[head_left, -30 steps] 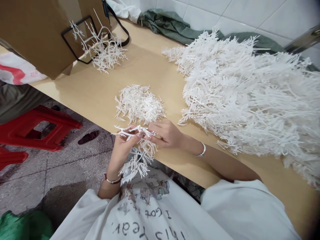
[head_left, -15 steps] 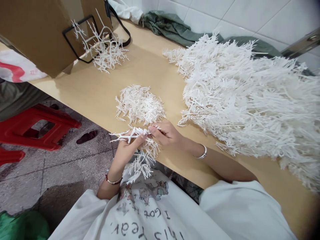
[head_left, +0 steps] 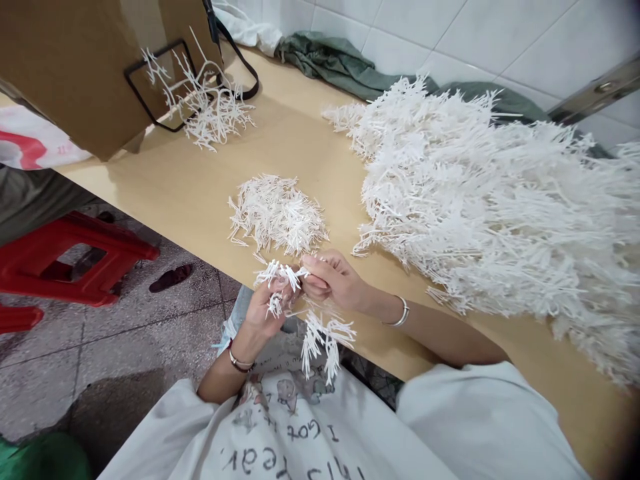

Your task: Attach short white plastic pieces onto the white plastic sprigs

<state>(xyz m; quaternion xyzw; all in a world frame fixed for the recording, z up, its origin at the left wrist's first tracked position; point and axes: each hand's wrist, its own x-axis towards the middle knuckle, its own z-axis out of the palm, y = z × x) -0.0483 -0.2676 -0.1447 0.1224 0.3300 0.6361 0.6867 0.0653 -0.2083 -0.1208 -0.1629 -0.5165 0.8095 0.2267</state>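
Both my hands are together at the table's near edge, closed on a white branched plastic piece point(head_left: 327, 337) with thin twig-like tips. My left hand point(head_left: 267, 313) grips its left part, with white tips sticking out between the fingers. Just to the right, the fingers of my right hand point(head_left: 337, 280) pinch tips of the same piece; part of it is hidden by the fingers. Clusters of the piece dangle below my hands, in front of my shirt. A small heap of short white sticks point(head_left: 277, 213) lies on the table just beyond my hands.
A huge pile of white branched pieces point(head_left: 480, 200) covers the table's right side. Bare white stems point(head_left: 215, 117) lie by a cardboard box point(head_left: 100, 67) with a black wire frame. Green cloth point(head_left: 340, 63) runs along the tiled wall. A red stool point(head_left: 85, 253) stands on the floor at left.
The branched piece has been turned in my hands: its bare stems pointed left before, and its clusters now hang further right. My left hand has rolled over; my right hand has shifted slightly.
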